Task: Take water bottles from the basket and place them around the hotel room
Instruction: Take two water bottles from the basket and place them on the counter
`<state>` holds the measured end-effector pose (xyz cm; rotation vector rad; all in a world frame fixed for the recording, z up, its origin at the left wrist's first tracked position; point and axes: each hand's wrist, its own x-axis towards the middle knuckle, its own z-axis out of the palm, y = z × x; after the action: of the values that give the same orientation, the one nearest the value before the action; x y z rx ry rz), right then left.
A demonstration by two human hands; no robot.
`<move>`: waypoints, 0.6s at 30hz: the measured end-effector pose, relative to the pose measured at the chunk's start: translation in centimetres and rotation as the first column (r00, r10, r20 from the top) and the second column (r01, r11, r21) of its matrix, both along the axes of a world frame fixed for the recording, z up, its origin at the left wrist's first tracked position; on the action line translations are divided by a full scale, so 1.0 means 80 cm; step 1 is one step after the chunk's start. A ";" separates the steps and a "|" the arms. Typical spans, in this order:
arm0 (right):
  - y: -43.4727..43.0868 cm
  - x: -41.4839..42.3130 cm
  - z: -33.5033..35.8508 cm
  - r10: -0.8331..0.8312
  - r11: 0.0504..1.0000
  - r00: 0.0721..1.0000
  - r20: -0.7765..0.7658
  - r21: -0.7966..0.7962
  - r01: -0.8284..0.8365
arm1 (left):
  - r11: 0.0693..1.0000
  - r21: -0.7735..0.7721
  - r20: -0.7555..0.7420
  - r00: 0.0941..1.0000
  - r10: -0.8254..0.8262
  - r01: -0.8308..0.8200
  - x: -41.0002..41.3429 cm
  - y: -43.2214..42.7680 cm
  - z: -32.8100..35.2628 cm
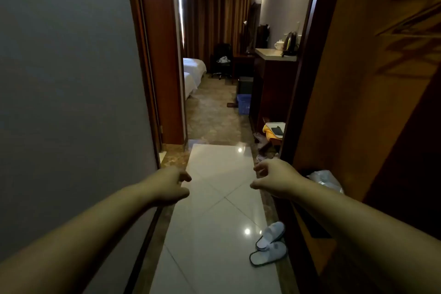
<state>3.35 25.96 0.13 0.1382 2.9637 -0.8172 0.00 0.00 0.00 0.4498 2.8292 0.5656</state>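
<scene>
Head view puts the blue basket [244, 104] far down the room, on the floor against the dark cabinet, with the bed [193, 71] across the aisle from it. Whether bottles sit in it cannot be told from here; none shows anywhere.

Both hands are held out in front over the white entry tiles, well apart from the basket. The left hand [170, 185] has its fingers [185, 178] loosely curled on nothing; the right hand [274, 178] is the same, slack and empty.

The step in hand looks to be the walk to the basket. Best kept to the middle of the passage, since slippers [270, 243] lie by the right wall and clutter sits at the cabinet's foot. On the desk [269, 52] a kettle [291, 43] and cup leave bare top for a bottle.
</scene>
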 end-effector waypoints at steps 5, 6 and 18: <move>-0.001 -0.086 -0.013 -0.029 1.000 0.999 0.035 -0.002 0.030 | 0.999 -0.023 0.036 0.999 -0.036 0.037 -0.096 -0.005 -0.009; -0.002 -0.104 -0.013 -0.036 0.999 0.999 0.035 -0.011 0.036 | 0.999 -0.020 0.039 0.999 -0.037 0.038 -0.115 -0.006 -0.008; -0.039 -0.289 0.003 -0.069 0.998 0.997 -0.044 0.009 0.069 | 0.995 -0.055 -0.110 0.990 -0.086 0.081 -0.295 -0.038 0.031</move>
<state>-19.80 22.87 0.41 0.2270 3.0196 -0.8232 -23.59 -3.08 2.44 0.6058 2.9071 0.4646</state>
